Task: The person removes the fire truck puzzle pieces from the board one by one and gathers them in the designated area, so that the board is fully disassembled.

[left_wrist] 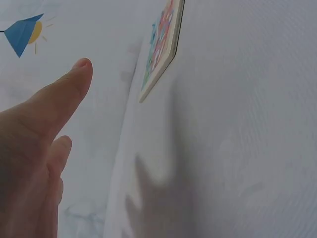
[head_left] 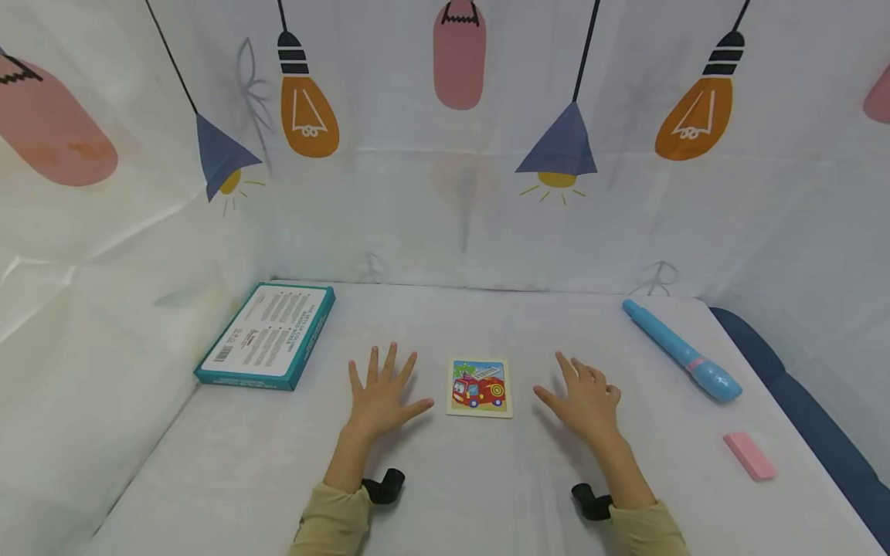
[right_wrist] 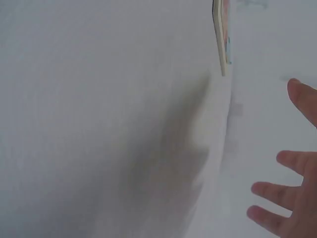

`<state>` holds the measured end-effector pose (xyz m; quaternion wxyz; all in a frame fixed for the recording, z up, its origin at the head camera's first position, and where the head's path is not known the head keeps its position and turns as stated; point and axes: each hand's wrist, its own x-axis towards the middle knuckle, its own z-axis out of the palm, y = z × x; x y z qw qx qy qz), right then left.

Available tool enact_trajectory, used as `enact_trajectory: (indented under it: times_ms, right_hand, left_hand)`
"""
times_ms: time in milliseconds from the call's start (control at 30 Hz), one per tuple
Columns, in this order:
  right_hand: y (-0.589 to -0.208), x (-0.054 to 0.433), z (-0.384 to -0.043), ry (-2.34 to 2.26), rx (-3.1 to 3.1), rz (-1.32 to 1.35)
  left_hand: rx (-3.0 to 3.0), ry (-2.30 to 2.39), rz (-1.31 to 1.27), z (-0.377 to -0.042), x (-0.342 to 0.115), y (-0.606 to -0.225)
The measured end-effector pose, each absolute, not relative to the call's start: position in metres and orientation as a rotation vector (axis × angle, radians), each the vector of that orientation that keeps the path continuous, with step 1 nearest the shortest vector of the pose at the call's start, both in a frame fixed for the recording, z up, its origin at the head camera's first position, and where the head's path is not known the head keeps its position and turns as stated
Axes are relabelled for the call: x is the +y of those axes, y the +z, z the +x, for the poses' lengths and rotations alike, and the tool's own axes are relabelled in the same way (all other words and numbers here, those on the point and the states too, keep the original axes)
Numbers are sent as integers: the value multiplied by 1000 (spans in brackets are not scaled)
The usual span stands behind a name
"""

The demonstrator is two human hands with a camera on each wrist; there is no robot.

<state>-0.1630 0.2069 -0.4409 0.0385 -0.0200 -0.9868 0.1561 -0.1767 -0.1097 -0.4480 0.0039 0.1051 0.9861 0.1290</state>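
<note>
Between the two hands a small square picture puzzle (head_left: 479, 388) with a red fire truck lies flat on the white table. My left hand (head_left: 381, 398) is spread wide to its left, thumb pointing toward it, touching nothing. To the right of the picture, my right hand (head_left: 585, 398) hovers with its fingers apart and some a little bent, holding nothing. The left wrist view shows the thumb (left_wrist: 64, 96) apart from the tile's edge (left_wrist: 163, 69). In the right wrist view the fingers (right_wrist: 277, 194) are spread, and the tile's side (right_wrist: 219, 37) shows at the top.
A teal-edged flat box (head_left: 267, 332) lies at the left back. On the right are a blue pen-shaped device (head_left: 677, 347) with a pink band and a pink eraser-like block (head_left: 750, 455). A patterned white curtain (head_left: 417, 208) stands behind the table, and a dark blue seat (head_left: 799, 401) shows beyond its right edge.
</note>
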Motion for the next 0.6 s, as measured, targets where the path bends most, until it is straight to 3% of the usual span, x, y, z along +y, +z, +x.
enact_trajectory:
  times_ms: [600]
  right_hand:
    - [-452,152,-195,827,-3077,-141]
  left_hand:
    - [3031,593,471,-206,-63,-465]
